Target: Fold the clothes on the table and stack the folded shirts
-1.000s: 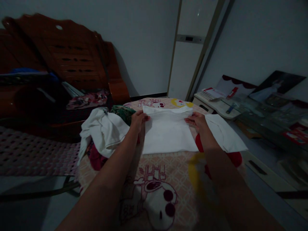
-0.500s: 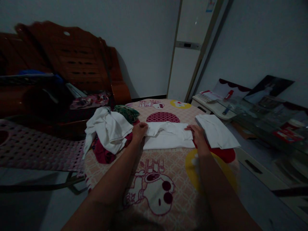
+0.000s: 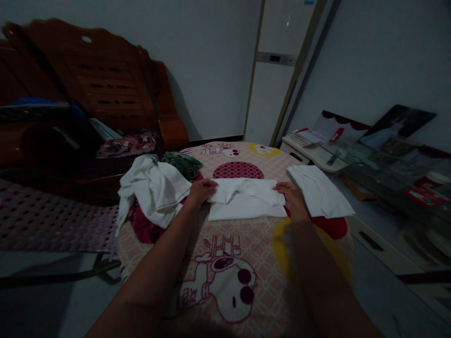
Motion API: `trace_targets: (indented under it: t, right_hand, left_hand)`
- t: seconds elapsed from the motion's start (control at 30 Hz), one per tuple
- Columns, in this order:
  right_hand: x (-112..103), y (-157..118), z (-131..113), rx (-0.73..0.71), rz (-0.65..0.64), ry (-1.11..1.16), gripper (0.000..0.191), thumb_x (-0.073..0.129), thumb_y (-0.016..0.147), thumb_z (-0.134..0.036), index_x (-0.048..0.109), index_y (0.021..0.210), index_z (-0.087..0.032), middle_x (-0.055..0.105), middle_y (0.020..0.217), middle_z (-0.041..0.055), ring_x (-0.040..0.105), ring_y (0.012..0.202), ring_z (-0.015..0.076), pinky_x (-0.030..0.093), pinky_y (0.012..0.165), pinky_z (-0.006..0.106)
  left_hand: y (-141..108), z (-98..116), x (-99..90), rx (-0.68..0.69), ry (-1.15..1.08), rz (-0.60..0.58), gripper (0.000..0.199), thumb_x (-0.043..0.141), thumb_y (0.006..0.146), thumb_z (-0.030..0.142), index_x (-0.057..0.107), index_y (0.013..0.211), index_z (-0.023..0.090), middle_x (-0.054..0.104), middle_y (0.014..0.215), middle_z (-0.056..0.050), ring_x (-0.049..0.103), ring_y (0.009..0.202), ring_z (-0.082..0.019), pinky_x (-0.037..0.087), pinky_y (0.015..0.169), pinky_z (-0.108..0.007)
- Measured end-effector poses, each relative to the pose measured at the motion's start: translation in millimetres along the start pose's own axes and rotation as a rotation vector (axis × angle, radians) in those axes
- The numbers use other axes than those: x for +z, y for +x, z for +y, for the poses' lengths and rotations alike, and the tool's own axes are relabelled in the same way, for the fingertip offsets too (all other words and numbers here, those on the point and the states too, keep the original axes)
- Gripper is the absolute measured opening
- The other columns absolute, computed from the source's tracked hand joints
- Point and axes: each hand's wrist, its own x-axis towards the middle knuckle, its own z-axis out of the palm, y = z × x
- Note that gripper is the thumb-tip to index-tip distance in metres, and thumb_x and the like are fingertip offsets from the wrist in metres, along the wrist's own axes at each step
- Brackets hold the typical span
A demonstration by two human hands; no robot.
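A white garment (image 3: 246, 206) lies folded into a wide strip on the patterned cloth (image 3: 260, 263) covering a round table. Its upper layer is partly folded over and wrinkled. At the strip's left end, my left hand (image 3: 202, 191) pinches the edge between thumb and fingers. My right hand (image 3: 289, 193) grips the opposite end in the same way. Just right of that hand rests a folded white cloth (image 3: 320, 191). Left of my left hand is a loose heap with a crumpled white garment (image 3: 155, 188) on top, a dark red cloth (image 3: 146, 230) beneath and a green cloth (image 3: 183, 164) behind.
A carved wooden bench (image 3: 105, 84) with clothes on its seat stands at the back left. On the right is a low cabinet with a glass top (image 3: 373, 164) holding papers and a picture. A tall white unit (image 3: 269, 94) stands against the far wall.
Both hands keep hold of the white garment's ends, and its upper layer now lies straighter and slightly wider. The view has shifted a little.
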Motion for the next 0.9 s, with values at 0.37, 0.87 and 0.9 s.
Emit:
trace_targets:
  t: [0.37,0.87,0.9]
  right_hand:
    - [-2,-1,0,-0.129,0.004,-0.303,0.016,0.06,0.058,-0.018,0.071,0.07,-0.017,0.074,0.063,0.0027,0.062,0.057,0.0155,0.046,0.058,0.024]
    - [35,-7,13,-0.727,-0.369,-0.896,0.04,0.05,0.079,-0.011,0.079,0.105,-0.021,0.076,0.117,0.0073,0.068,0.113,0.0246,0.05,0.107,0.043]
    - [33,-7,15,-0.7,-0.369,-0.901,0.04,0.05,0.078,-0.01,0.079,0.103,-0.021,0.077,0.114,0.0073,0.069,0.112,0.0246,0.051,0.107,0.043]
  left_hand:
    - [-1,8,-11.3,0.027,0.446,-0.212,0.018,0.07,0.057,0.021,0.073,0.073,0.016,0.068,0.064,0.0,0.056,0.058,-0.015,0.039,0.055,-0.024]
    - [19,-21,11.4,0.559,0.989,-0.09,0.052,0.051,0.081,0.006,0.065,0.13,0.017,0.066,0.135,-0.013,0.057,0.129,-0.026,0.042,0.116,-0.042]
    - [19,-23,11.2,0.551,1.011,-0.093,0.053,0.05,0.082,0.005,0.064,0.132,0.016,0.065,0.135,-0.013,0.058,0.129,-0.026,0.042,0.116,-0.042]
